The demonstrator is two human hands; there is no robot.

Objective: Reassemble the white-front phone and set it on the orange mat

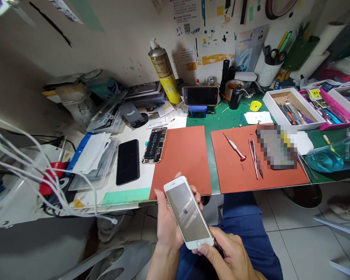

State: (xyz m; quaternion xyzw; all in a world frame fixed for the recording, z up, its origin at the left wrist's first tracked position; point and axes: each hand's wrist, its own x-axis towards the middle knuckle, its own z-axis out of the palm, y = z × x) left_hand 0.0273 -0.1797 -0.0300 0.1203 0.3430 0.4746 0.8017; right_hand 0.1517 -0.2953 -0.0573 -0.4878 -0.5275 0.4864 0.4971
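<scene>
Your right hand sits closest to the lens, thumb and forefinger pinching the bottom edge of the white phone by its round home button. Your left hand cradles the phone from behind and below, fingers wrapped around its far long edge, closed on the body. Phone is held screen up, tilted, top end toward the table, hanging over your blue-trousered lap just short of the table's near edge. Screen is lit grey with a small dark logo at centre, too blurred to read.

Relative to the phone: left red mat lies just beyond its top end. Opened phone, internals exposed, sits beyond and left, at that mat's left edge, with a black phone face down further left. Right red mat is beyond and right, carrying a red-tipped screwdriver and tweezers. Yellow spray can stands far beyond, against the wall; its label is unreadable. Wall notices carry print and a QR code, too small to read.
</scene>
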